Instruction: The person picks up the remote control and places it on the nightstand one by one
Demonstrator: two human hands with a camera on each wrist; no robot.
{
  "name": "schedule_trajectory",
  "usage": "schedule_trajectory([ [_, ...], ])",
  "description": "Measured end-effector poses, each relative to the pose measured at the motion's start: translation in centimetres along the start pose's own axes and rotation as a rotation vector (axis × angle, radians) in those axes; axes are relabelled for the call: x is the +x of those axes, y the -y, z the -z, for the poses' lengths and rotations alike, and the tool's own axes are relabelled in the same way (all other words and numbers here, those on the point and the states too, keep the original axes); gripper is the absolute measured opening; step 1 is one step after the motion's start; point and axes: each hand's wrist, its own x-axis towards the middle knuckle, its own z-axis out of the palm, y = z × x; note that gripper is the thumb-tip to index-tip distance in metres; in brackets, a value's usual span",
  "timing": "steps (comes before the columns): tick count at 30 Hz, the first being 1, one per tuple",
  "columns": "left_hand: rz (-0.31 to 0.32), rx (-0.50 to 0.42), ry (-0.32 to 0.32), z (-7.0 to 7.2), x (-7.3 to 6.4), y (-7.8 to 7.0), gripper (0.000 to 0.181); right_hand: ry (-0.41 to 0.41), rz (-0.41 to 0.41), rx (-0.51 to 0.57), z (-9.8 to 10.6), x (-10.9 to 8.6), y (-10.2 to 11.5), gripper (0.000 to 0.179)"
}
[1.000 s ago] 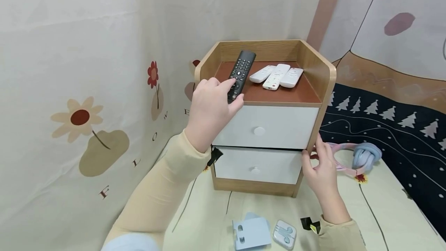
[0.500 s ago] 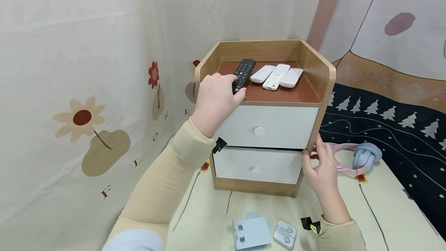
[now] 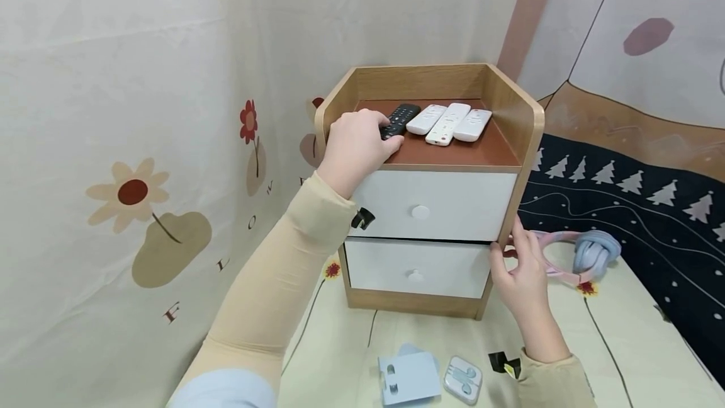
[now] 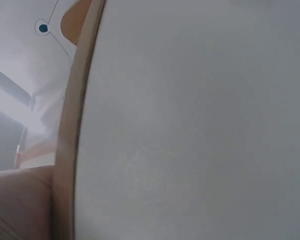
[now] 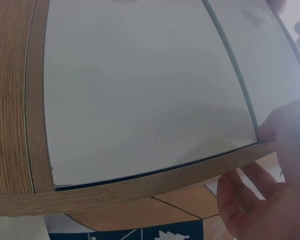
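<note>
In the head view my left hand (image 3: 354,147) holds the near end of a black remote control (image 3: 403,116), thumb on one side and fingers on the other. The remote lies low over the brown top shelf (image 3: 436,156) of a small wooden drawer cabinet (image 3: 419,303). Three white remotes (image 3: 449,123) lie side by side just right of it. My right hand (image 3: 523,279) grips the cabinet's right side edge, its thumb at the front and its fingers along the outer side. The right wrist view shows those fingers (image 5: 232,197) bent beside the wooden edge.
Two white drawers, the upper (image 3: 453,200) and the lower (image 3: 447,269), are closed. In front lie a light blue card box (image 3: 410,378) and boxed earphones (image 3: 463,381). A pink headband with a blue knot (image 3: 595,254) lies right of the cabinet. Printed cloth walls (image 3: 170,68) stand behind.
My left hand has moved forward and lowered the black remote from above the shelf down beside the white remotes. My right hand has stayed at the cabinet's side.
</note>
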Motion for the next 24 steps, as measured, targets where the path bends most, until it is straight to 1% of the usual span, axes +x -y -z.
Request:
schedule_trajectory([
  [3,0.044,-0.01,0.037,-0.1,0.7,0.0,0.044,0.005,-0.009,0.002,0.0,0.0,0.1,0.068],
  [5,0.056,-0.001,0.049,-0.2,1.1,0.0,0.046,0.008,-0.014,0.0,0.0,-0.1,0.2,0.066],
  [10,0.067,0.036,0.047,-0.5,1.7,-0.2,0.048,0.013,-0.016,0.001,-0.1,0.0,0.3,0.065],
  [14,0.077,0.034,0.05,-0.6,1.7,-0.2,0.051,0.01,-0.007,0.001,-0.1,0.0,0.3,0.068],
  [20,0.059,-0.016,0.035,-0.7,1.6,-0.3,0.052,-0.002,0.0,0.002,0.0,0.2,0.4,0.07],
  [24,0.059,-0.028,0.029,-0.9,1.4,-0.1,0.052,-0.003,-0.009,0.014,-0.1,0.0,0.3,0.068],
])
